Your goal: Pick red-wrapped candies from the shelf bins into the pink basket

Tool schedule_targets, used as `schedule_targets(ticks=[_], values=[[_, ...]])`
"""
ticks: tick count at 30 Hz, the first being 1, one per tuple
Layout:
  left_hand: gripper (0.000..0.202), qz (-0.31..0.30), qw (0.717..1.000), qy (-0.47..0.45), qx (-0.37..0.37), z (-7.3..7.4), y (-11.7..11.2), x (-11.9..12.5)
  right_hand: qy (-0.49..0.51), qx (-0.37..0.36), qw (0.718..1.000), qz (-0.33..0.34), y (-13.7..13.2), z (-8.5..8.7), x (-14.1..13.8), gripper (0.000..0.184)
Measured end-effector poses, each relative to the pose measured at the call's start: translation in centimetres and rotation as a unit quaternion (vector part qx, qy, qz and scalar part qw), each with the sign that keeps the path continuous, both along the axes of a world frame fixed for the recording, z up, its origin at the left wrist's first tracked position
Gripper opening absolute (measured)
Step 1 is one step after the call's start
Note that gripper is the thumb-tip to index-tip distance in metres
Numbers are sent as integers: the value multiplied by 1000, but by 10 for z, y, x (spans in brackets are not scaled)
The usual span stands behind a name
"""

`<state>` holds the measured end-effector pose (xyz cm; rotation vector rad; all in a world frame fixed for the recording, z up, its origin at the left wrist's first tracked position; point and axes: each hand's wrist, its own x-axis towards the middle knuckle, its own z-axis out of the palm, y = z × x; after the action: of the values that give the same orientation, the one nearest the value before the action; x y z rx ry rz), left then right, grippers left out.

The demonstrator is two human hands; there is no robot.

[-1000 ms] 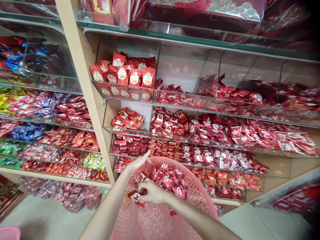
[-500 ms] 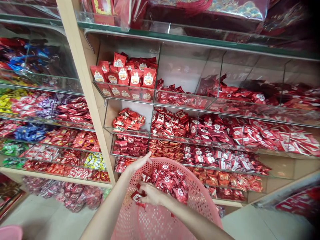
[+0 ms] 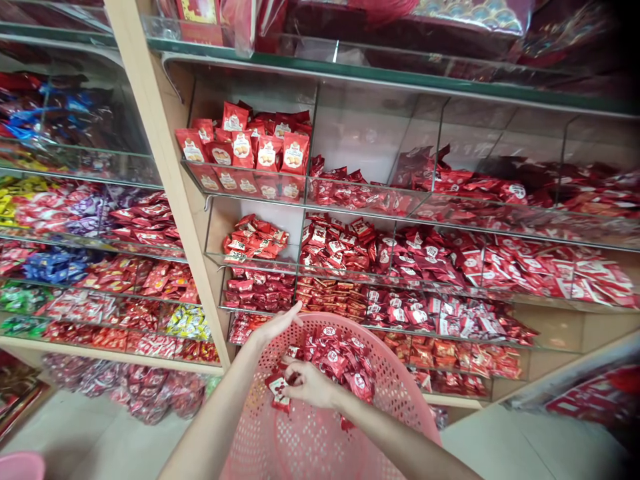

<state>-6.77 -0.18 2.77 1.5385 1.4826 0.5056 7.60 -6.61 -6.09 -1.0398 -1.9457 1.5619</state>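
While left hand [image 3: 274, 328] meets pink basket [image 3: 403, 380], right hand [image 3: 316, 387] pinches red packet [image 3: 279, 393]

Although the left hand lies over the basket's rim in the head view (whether its grip is closed there, I cannot tell), the right grip is nipped on the packet's edge. The packet extends left of those fingertips, inside the basket, near piled packets [image 3: 340, 357].

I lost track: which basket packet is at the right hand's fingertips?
The leftmost red packet, white-panelled; most others are heaped farther right in the pink basket.
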Motion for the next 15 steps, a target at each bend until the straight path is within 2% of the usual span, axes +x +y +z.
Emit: schedule_targets(ticks=[3, 6, 10, 15], values=[[78, -3, 1000, 7, 0, -4, 2, -1, 73, -58, 995, -24, 8, -5, -3, 38], [79, -9, 1000, 2, 4, -13, 7, -3, 118, -108, 987, -30, 9, -1, -2, 50], [78, -8, 1000, -5, 6, -17, 9, -4, 123, -101, 987, -3, 4, 9, 5, 47], [78, -5, 1000, 9, 8, -7, 5, -1, 107, -86, 990, -21, 9, 5, 2, 47]])
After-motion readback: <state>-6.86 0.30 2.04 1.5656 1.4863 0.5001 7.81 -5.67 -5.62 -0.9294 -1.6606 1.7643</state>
